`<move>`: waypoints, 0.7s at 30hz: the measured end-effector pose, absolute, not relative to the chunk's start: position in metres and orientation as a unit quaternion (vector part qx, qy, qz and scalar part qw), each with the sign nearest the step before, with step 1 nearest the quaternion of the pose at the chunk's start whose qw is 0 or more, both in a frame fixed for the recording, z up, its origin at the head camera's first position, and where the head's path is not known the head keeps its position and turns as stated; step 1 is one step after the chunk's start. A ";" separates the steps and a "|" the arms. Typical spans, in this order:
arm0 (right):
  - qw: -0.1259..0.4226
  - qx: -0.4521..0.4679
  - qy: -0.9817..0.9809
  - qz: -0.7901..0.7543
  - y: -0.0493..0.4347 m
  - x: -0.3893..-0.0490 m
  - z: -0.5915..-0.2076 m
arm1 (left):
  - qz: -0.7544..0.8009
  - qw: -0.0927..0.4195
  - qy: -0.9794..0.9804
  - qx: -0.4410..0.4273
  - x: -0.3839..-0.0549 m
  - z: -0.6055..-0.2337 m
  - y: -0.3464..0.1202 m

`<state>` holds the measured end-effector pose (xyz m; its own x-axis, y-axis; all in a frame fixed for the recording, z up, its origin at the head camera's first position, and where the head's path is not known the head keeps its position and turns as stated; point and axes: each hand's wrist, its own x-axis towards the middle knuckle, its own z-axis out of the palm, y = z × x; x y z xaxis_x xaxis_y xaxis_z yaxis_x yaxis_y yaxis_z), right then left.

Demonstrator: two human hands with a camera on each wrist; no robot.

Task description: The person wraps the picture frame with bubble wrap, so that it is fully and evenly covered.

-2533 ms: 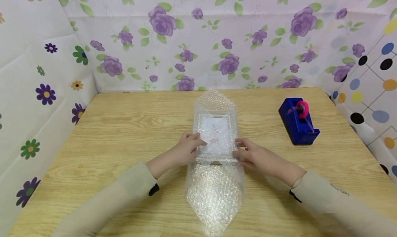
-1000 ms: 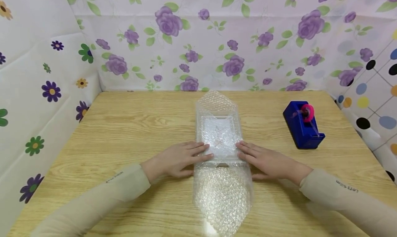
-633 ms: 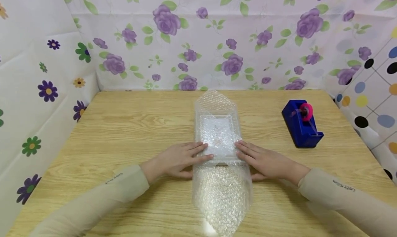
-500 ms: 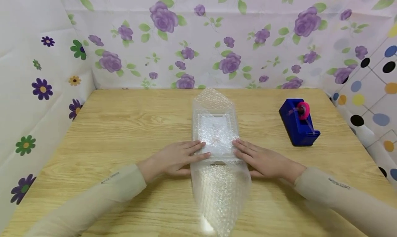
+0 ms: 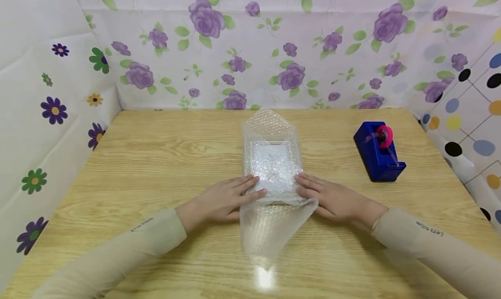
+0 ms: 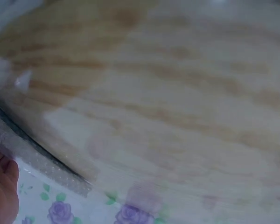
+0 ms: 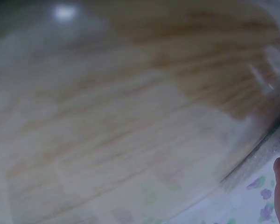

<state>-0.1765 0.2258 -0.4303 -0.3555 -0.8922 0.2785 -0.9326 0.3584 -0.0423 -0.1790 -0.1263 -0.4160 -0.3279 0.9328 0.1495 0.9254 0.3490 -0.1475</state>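
A white picture frame lies flat on the table, wrapped in clear bubble wrap. Straight fingers of my left hand rest on its left edge, with the thumb by the near flap. On the opposite side, my right hand lays its fingers along the right edge, its thumb hidden behind the flap. That near bubble wrap flap slopes up off the table, its right corner raised beside the right hand. A pointed far flap extends beyond the frame. Both wrist views show the wrap's side edge near fingertips.
A blue tape dispenser with a pink-cored roll stands to the right on the wooden table. Flowered cloth hangs behind and on the left; dotted cloth hangs on the right.
Both hands have settled flat on the frame's sides. The near flap, lying flat earlier, has come up, its tip drawn toward the frame and its right corner raised. The dispenser has not moved.
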 end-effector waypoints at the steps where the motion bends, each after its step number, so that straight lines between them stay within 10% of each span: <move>1: 0.096 0.555 -0.820 0.106 0.226 -0.176 -0.429 | 0.015 0.104 -0.815 -0.569 -0.179 -0.416 -0.126; 21: 0.049 0.519 -0.840 0.150 0.221 -0.176 -0.415 | -0.140 -0.012 -0.842 -0.520 -0.179 -0.412 -0.125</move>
<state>-0.1756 0.2206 -0.4153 -0.4555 -0.8578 0.2381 -0.8871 0.4151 -0.2019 -0.1788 -0.1252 -0.4123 -0.4585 0.8798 0.1254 0.8731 0.4196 0.2484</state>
